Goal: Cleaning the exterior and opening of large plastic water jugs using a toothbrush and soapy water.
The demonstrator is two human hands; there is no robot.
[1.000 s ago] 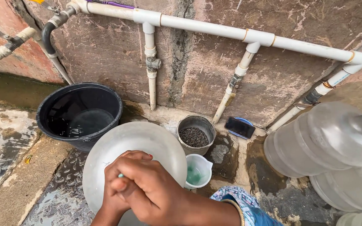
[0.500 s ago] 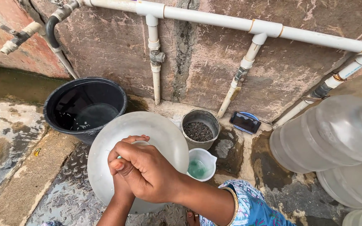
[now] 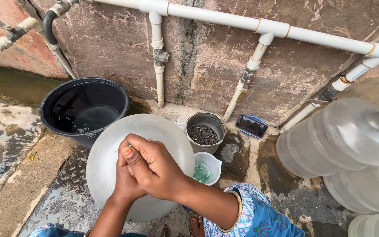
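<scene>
Clasping right hand (image 3: pixel 154 169) over left hand (image 3: pixel 126 184)

Shiny, rough and smooth things by the wall

The big round lid (image 3: pixel 154 136) looked like smooth, cloudy plastic. The black bucket (image 3: pixel 84 109) was shiny plastic, the small pot (image 3: pixel 205 127) dull metal, the wall (image 3: pixel 207 61) rough stone, and the pipes (image 3: pixel 224 19) smooth white plastic.

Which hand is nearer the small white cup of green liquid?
Right. The right hand lies on top, clasped over the left, close beside the small white cup. The left hand sits underneath it, farther from the cup, over the round white basin.
</scene>
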